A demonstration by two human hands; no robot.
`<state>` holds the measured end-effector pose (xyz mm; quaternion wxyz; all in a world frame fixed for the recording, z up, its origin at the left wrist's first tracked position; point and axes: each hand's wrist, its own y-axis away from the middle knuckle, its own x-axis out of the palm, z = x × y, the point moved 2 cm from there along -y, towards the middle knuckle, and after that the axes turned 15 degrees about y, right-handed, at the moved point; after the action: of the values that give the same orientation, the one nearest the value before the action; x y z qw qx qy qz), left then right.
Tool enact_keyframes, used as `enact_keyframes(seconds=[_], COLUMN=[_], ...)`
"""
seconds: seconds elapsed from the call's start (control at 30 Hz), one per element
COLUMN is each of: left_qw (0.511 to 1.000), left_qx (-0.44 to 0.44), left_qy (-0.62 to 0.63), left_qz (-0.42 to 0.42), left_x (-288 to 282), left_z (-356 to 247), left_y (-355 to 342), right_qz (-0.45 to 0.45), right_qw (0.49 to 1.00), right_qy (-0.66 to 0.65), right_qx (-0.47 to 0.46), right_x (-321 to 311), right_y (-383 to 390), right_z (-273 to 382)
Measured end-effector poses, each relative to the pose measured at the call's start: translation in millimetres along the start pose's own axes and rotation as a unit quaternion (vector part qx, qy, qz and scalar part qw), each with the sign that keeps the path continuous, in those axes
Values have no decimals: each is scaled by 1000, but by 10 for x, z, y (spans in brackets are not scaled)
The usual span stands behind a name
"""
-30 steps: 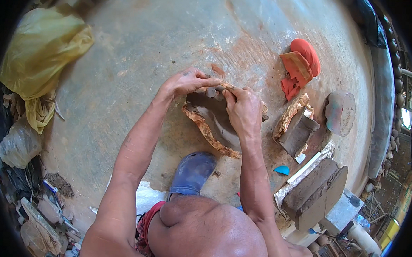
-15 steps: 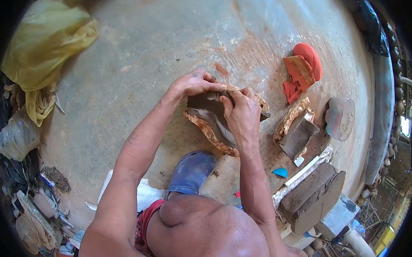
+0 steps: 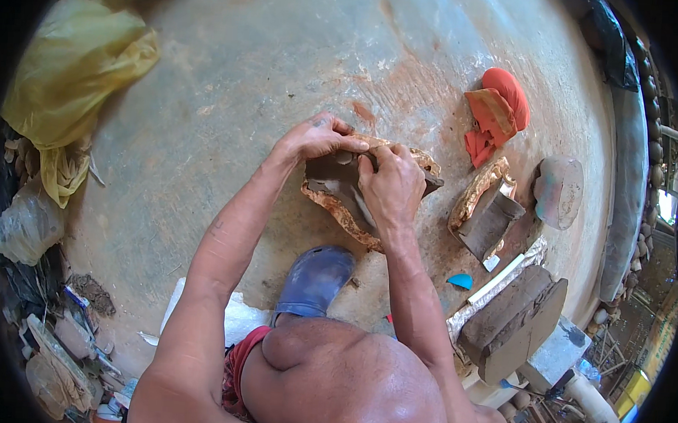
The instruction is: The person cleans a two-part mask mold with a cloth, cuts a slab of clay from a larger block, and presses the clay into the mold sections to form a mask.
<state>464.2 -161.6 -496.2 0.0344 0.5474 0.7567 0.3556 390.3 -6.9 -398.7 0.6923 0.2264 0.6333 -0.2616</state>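
- The clay-lined mould lies on the floor, just beyond the toe of the blue clog and reaching out to its right.
- Left hand: beyond the clog, touching the mould's far rim, thumb and fingers drawn close.
- Right hand: beyond and right of the clog, thumb and forefinger bent near each other at that same rim. The hands partly hide their fingertips, so I cannot tell whether clay is clamped between them.
- Handling: the grey clay looks damp, soft and easily dented; the crusty brown wall seems stiff but crumbly, the whole probably weighty. Best held under both long sides, off the clay.
- Direction: the hollow faces up; the long axis slants from beyond the clog's toe rightward and slightly nearer the person.
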Motion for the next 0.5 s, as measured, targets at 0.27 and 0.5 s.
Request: enact_keyframes(seconds=[0.27, 0.5], left_qw=[1000, 993], left_qx=[-8, -22], left_qy=[0, -117], left_qz=[-11, -16], left_x=[48, 104], left_z=[-150, -306], left_y=[126, 55], right_qz=[56, -47], right_qw=[990, 983], right_qy=[121, -137], right_qx=[-33, 111], right_x=[-198, -566], right_y=[-271, 55], right_z=[-195, -949])
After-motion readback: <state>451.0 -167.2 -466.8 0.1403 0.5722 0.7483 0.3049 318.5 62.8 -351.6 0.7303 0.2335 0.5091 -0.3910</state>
